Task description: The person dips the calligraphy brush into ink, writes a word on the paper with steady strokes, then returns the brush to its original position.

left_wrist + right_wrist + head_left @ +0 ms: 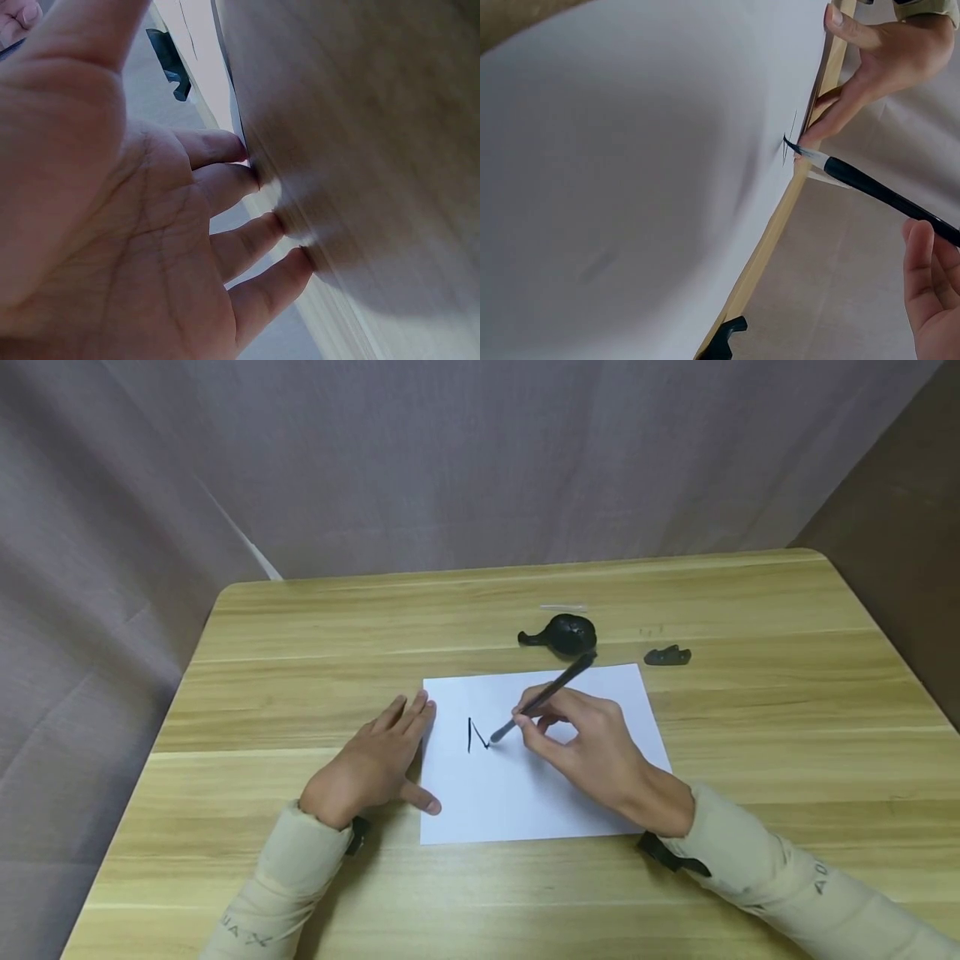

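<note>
In my right hand I pinch a writing brush with a dark handle, held at a slant. Its pale bristles end in a dark tip, which touches the white sheet of paper. Black strokes stand on the sheet's left part: an upright line and a slanting line joined to its top, running down to the brush tip. My left hand lies with fingers spread at the paper's left edge, its thumb and fingertips touching that edge. The left wrist view shows its palm and extended fingers.
Behind the paper sits a black rounded object with a stem-like end. To its right lies a small dark bumpy piece. A thin clear strip lies farther back. Grey curtain hangs behind the wooden table.
</note>
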